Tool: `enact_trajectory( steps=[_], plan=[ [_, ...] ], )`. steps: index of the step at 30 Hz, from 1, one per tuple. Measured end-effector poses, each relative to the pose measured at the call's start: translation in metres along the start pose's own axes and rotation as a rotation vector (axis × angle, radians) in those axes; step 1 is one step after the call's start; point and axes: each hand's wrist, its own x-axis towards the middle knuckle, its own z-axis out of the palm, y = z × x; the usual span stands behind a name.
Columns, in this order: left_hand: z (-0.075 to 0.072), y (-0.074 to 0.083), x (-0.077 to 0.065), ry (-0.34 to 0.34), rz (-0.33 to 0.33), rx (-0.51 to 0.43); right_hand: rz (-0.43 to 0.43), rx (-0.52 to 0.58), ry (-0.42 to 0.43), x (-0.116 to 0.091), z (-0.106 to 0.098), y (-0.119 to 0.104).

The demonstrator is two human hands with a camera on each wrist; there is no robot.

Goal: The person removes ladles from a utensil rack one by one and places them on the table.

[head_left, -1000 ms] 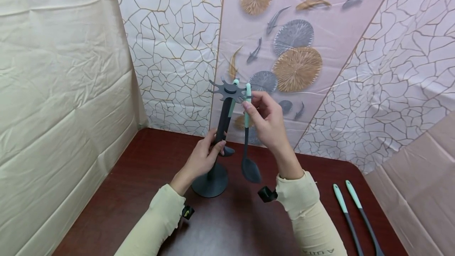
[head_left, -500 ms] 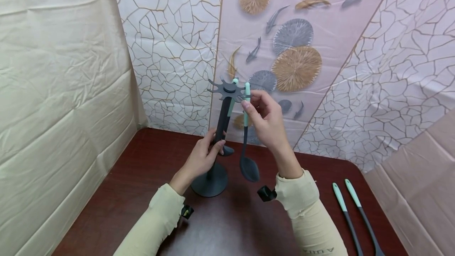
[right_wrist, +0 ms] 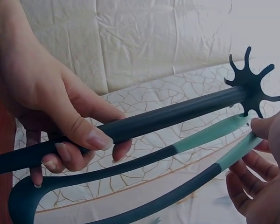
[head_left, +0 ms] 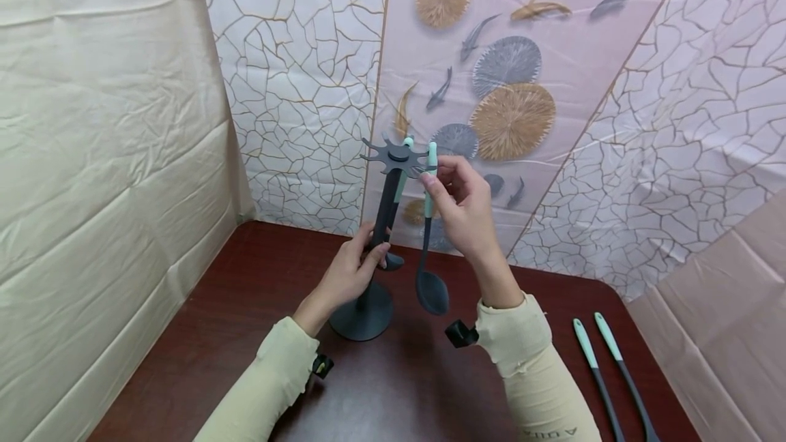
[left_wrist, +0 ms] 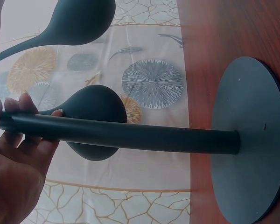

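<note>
My left hand (head_left: 351, 270) grips the dark pole (left_wrist: 168, 138) of a utensil stand, whose round base (head_left: 368, 322) is on the table. At its top is a ring of curved hooks (right_wrist: 251, 86). Between thumb and fingers, my right hand (head_left: 468, 217) pinches the mint handle (right_wrist: 239, 152) of a serving spoon (head_left: 432, 293), right beside the hooks. The spoon hangs bowl down, its dark bowl off the table. A ladle (right_wrist: 135, 163) with a mint handle hangs from the stand, behind the pole in the head view; its bowl (left_wrist: 95, 105) shows behind the pole in the left wrist view.
Two more mint-handled utensils, one (head_left: 586, 346) beside another (head_left: 614, 346), lie on the dark red table (head_left: 245, 360) at the right, their lower ends cut off by the frame. Patterned cloth (head_left: 295, 87) hangs behind the table; plain cloth (head_left: 110, 189) hangs at the left.
The top of the spoon's handle has shifted slightly right, away from the stand's hooks, and the spoon leans a little more. My left hand keeps its grip on the pole.
</note>
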Motion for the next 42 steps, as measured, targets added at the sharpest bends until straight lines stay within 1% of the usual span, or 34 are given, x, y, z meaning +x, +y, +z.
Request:
enact_trajectory(
  steps=[4,10,16,19,23,26,34,42],
  plan=[
    [0.000,0.000,0.000,-0.005,-0.003,-0.003,-0.007,0.000,0.029,0.000,-0.002,0.000],
    [0.002,-0.004,0.000,0.010,0.020,0.015,0.011,-0.008,0.018,-0.001,-0.005,-0.003],
    [0.003,-0.006,0.001,0.012,0.034,0.019,0.008,-0.010,0.009,-0.003,-0.007,-0.003],
    [0.005,-0.014,0.001,0.014,0.034,0.023,0.005,-0.017,0.000,-0.003,-0.009,-0.004],
    [0.008,-0.031,0.003,0.018,0.022,0.023,0.003,-0.026,-0.012,-0.003,-0.012,-0.005],
    [0.008,-0.038,0.004,0.014,0.019,0.023,0.005,-0.031,-0.011,-0.003,-0.014,-0.006],
    [0.006,-0.040,0.003,0.012,0.063,0.035,0.013,-0.026,-0.002,-0.005,-0.020,-0.006],
    [0.008,-0.039,0.003,0.021,0.032,0.039,0.025,-0.045,0.011,-0.006,-0.024,-0.008]
  ],
)
